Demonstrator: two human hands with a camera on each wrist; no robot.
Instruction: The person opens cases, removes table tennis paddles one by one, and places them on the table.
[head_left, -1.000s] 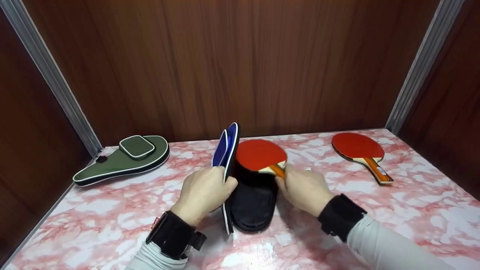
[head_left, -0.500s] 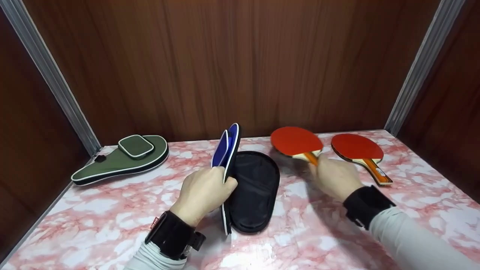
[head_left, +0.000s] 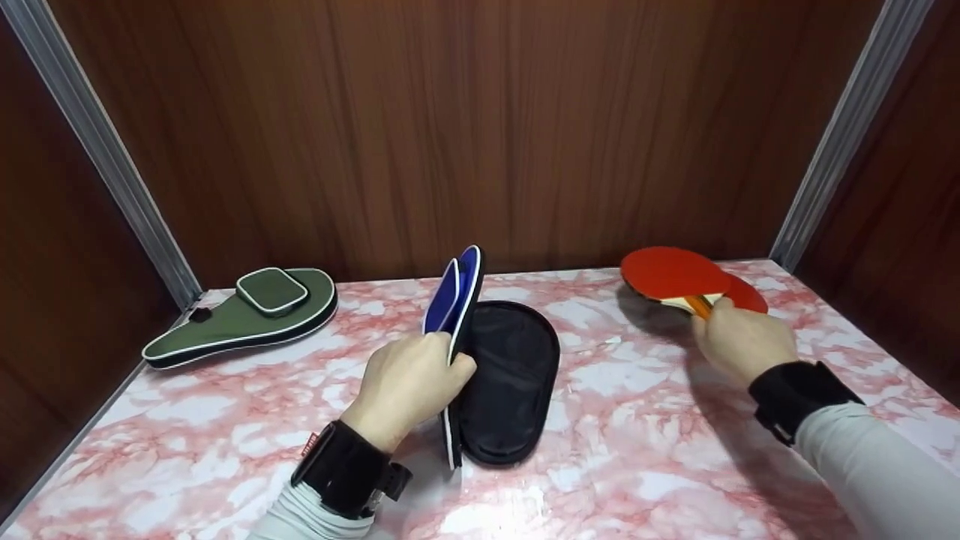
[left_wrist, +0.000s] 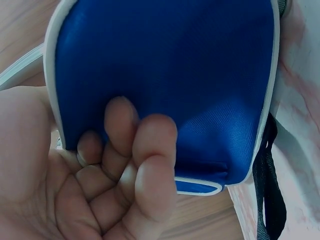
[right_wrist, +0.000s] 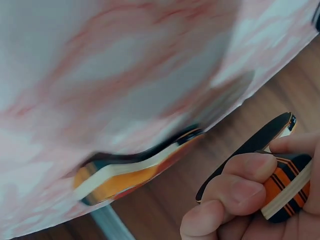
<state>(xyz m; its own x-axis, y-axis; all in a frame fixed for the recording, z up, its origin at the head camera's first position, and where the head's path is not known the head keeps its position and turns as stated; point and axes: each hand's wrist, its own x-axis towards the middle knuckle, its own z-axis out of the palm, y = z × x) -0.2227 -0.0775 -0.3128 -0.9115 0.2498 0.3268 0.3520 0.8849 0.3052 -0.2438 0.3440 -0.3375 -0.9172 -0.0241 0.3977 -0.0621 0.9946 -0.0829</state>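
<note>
My left hand (head_left: 409, 386) grips the raised blue flap (head_left: 442, 300) of a table tennis paddle case, which stands nearly upright. In the left wrist view, curled fingers lie against the flap's blue fabric (left_wrist: 175, 60). Beside it the case's black inside (head_left: 510, 382) lies open on the table. My right hand (head_left: 746, 341) holds a red table tennis paddle (head_left: 671, 274) by its handle, above the table. Behind it, partly covered, lies a second red paddle (head_left: 748, 296). The right wrist view shows the held handle (right_wrist: 287, 190) in the fingers, apart from the lying paddle (right_wrist: 130, 175).
A green paddle case (head_left: 247, 322) with white piping and a small front pocket lies at the back left. The marbled pink table (head_left: 622, 480) meets brown wood-grain panels (head_left: 480, 135) at the back and sides, with metal posts at the corners.
My right hand has carried the paddle from over the black inside of the case to the right, until it overlaps the second paddle. The left hand stays on the flap.
</note>
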